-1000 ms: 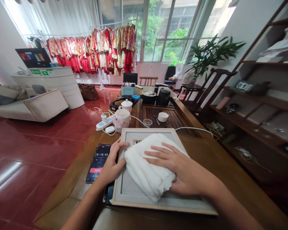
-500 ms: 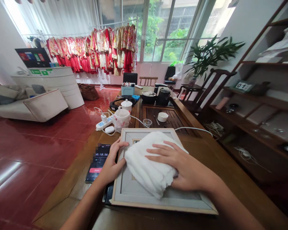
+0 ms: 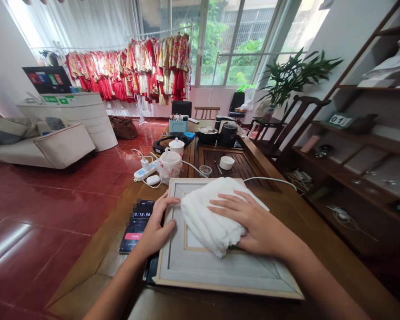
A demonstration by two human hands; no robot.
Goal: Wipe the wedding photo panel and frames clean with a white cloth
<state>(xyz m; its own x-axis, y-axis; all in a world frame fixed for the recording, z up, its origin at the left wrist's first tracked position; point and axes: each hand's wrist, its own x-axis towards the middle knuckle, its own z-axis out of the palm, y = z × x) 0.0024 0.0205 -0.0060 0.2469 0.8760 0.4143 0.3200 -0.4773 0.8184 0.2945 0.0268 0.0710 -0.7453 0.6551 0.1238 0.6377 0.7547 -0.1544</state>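
Observation:
A picture frame (image 3: 220, 281) with a grey border and pale wooden edge lies flat in front of me. My left hand (image 3: 158, 222) grips its left edge, fingers and thumb resting on the border. A folded white towel (image 3: 210, 218) covers most of the frame's middle, hiding much of the picture. Over the towel's right part, my right hand (image 3: 250, 222) holds it against the frame with fingers spread across the cloth; its thumb is mostly hidden. Left of the frame lies a phone (image 3: 136, 229) showing a timer.
Beyond the frame stand a wrapped white cup (image 3: 170, 164), a lidded white cup (image 3: 176, 146), a small white bowl (image 3: 226, 162) and a black kettle (image 3: 228, 133). A power strip (image 3: 146, 170) and an earbud case (image 3: 153, 180) sit at the table's left edge. A white cable crosses behind the frame.
My right hand has slid the towel a little away from me and to the right, uncovering more of the frame's inner lower-left corner. My left hand stays on the edge.

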